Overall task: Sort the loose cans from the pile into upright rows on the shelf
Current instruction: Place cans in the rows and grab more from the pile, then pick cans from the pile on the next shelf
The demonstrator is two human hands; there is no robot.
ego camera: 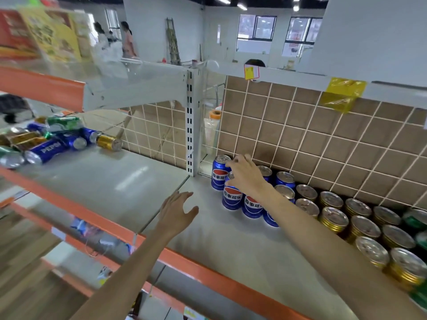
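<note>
Right hand is over the upright blue cola cans at the left end of the rows on the grey metal shelf, fingers curled down round the top of one, prob the 2nd from the back; it hides the rim, so can't confirm a firm grip vs just touching. Left hand hovers above bare shelf just left of them, fingers spread, holding nothing. Gold-topped cans stand in rows to the right, green cans at the far right edge. The loose pile of blue, green and gold cans lies on its sides on the next shelf bay, well apart to the left, past the white slotted upright post. Risks, as I judge: blue cans stand touching, so a nudge from the right wrist or forearm could tip a neighbour & domino the row; pile cans lie free, incl. the outermost gold one, and pulling one out may set others rolling toward the orange shelf edge.
</note>
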